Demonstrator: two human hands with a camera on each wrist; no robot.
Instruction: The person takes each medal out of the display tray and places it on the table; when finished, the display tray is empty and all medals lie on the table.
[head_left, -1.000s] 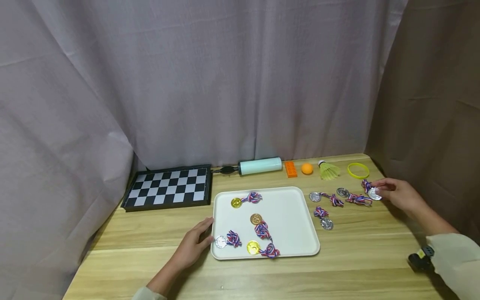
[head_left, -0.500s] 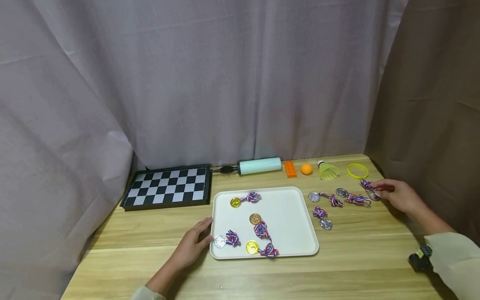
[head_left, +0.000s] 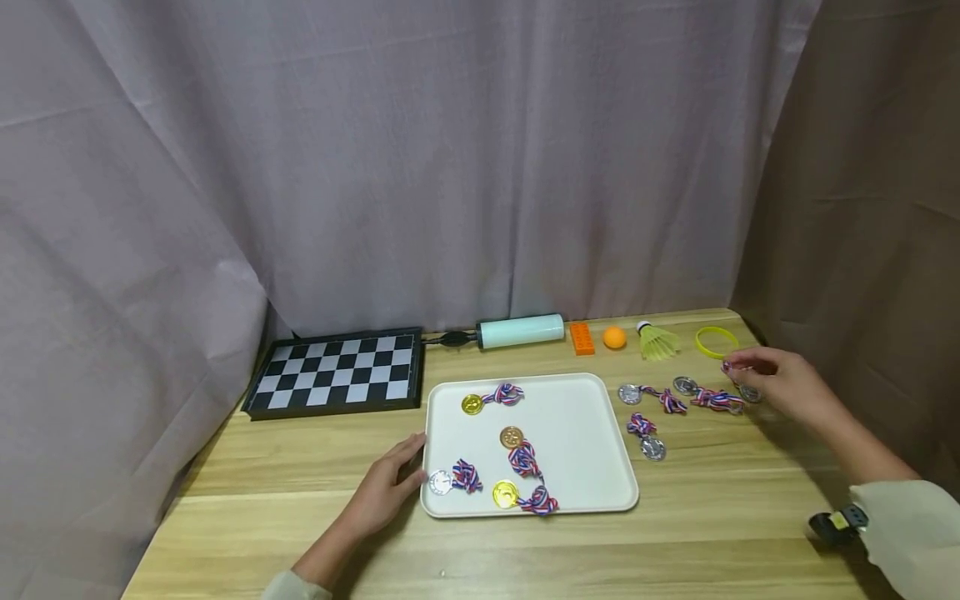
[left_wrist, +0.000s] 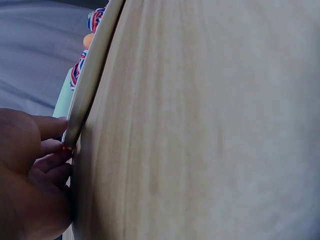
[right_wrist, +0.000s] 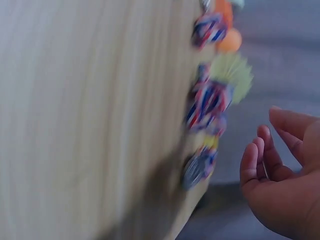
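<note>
My left hand (head_left: 386,492) lies at the left side of a white tray (head_left: 592,450), fingertips against its rim, also seen in the left wrist view. On the tray are two gold medals, a bronze medal (head_left: 512,437) and a silver medal (head_left: 441,482), each with a bunched striped ribbon. At the right, my right hand (head_left: 783,385) hovers over the farthest-right silver medal (right_wrist: 195,171), partly covering it in the head view. The right wrist view shows its fingers relaxed and apart from that medal. Further silver medals (head_left: 653,448) lie between tray and right hand.
Along the back stand a chessboard (head_left: 337,372), a light-blue hand pump (head_left: 521,332), an orange brick (head_left: 581,339), an orange ball (head_left: 614,337), a yellow shuttlecock (head_left: 658,341) and a yellow ring (head_left: 699,343). Curtains (head_left: 480,167) rise behind the wooden table (head_left: 525,558).
My right hand has let go of the farthest-right silver medal and risen slightly above it, its fingers shifting left over the ribbon. The left hand and tray stay put.
</note>
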